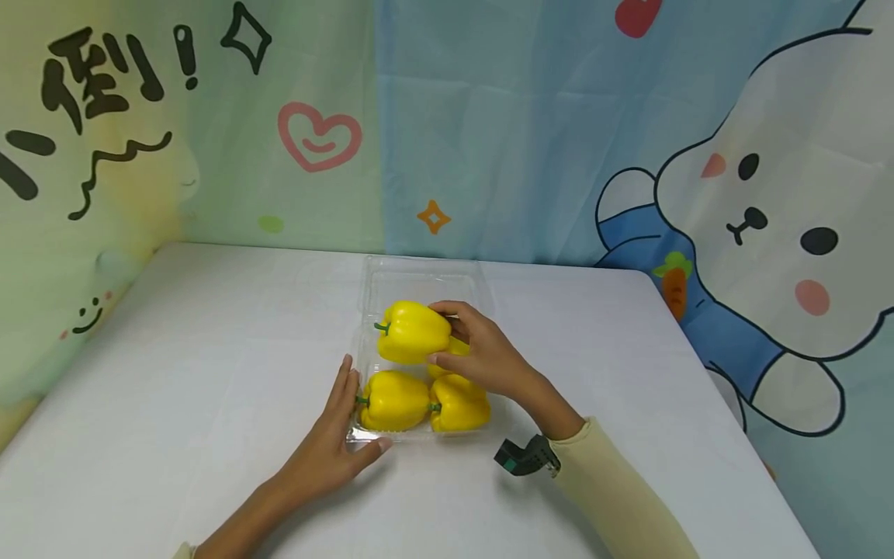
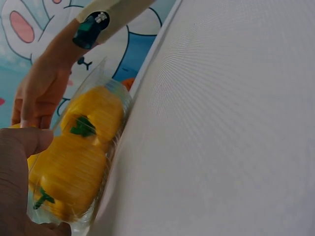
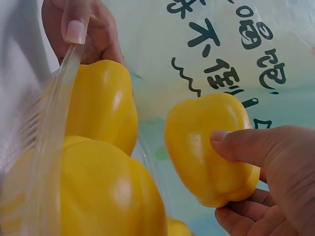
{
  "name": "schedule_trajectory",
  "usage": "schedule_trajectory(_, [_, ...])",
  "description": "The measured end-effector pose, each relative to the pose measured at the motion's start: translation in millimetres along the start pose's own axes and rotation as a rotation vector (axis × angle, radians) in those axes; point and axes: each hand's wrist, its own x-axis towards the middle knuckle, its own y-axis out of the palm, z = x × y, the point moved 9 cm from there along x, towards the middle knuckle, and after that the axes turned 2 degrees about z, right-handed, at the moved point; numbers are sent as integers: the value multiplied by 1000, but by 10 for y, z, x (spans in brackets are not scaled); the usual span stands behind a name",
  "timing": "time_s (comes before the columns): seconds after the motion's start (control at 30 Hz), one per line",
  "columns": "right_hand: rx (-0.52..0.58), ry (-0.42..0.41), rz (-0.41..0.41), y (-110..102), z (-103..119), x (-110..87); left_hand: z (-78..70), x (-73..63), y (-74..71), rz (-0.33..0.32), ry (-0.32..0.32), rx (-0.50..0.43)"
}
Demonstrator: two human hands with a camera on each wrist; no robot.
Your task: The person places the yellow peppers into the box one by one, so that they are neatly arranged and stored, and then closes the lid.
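Note:
My right hand (image 1: 492, 357) grips a yellow bell pepper (image 1: 410, 334) by its blunt end, with thumb and fingers on opposite sides. This pepper's green stem points left in the head view, and the right wrist view shows it held above the box. Below it stands a clear plastic container (image 1: 412, 437) with two yellow bell peppers side by side in front, a left one (image 1: 394, 400) and a right one (image 1: 462, 404). Another yellow pepper (image 1: 457, 347) behind them is partly hidden by my right hand. My left hand (image 1: 334, 439) holds the container's front left corner, thumb (image 3: 76, 30) on the rim.
The container's clear lid (image 1: 427, 281) lies folded open toward the back. A white cloth covers the table (image 1: 209, 373), and a printed curtain (image 1: 489, 155) hangs behind it. A dark camera (image 1: 527, 456) is strapped to my right wrist.

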Motion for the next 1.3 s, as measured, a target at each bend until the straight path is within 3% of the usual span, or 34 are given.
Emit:
schedule_trajectory(0.57, [-133, 18, 106, 258, -11, 227, 7, -3, -4, 9, 6, -11])
schedule_trajectory(0.77, [-208, 52, 137, 299, -96, 242, 1, -1, 0, 4, 8, -14])
schedule_trajectory(0.97, [-338, 33, 204, 319, -80, 265, -8, -2, -8, 4, 5, -26])
schedule_trajectory(1.3, [-389, 33, 250, 326, -90, 259, -5, 5, -3, -1, 16, -24])
